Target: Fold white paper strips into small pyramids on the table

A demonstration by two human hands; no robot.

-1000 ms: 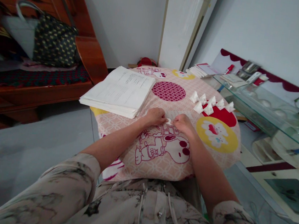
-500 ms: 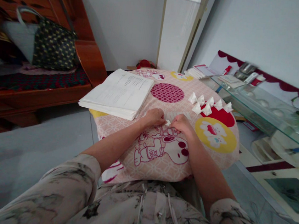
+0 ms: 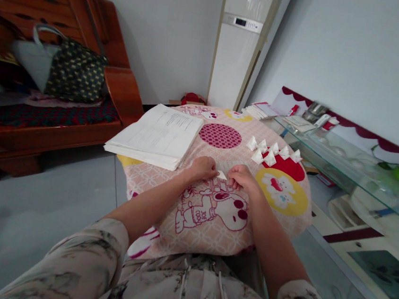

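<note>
One small white piece (image 3: 221, 175) between two hands

Its edge looks pinched by the left hand (image 3: 204, 167) above the cloth-covered bench (image 3: 211, 242); the right hand (image 3: 242, 177) curls narrowly beside it, its hold unclear. Fine folding or shaping seems in hand, calling for light fingertips. Seven peaked pieces (image 3: 270, 159) stand beyond. The patterned bag's (image 3: 77, 72) contents are hidden.

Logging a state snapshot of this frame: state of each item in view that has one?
Left hand: fingertips at small paper piece, grip unclear
Right hand: fingers curled, off the paper
Small paper piece: folded, pointed
Seven paper pyramids: folded, standing, grouped
Paper stack: open, printed page up
Tablecloth: spread
Tall white unit's display: dark
Patterned bag: closure unclear
</note>
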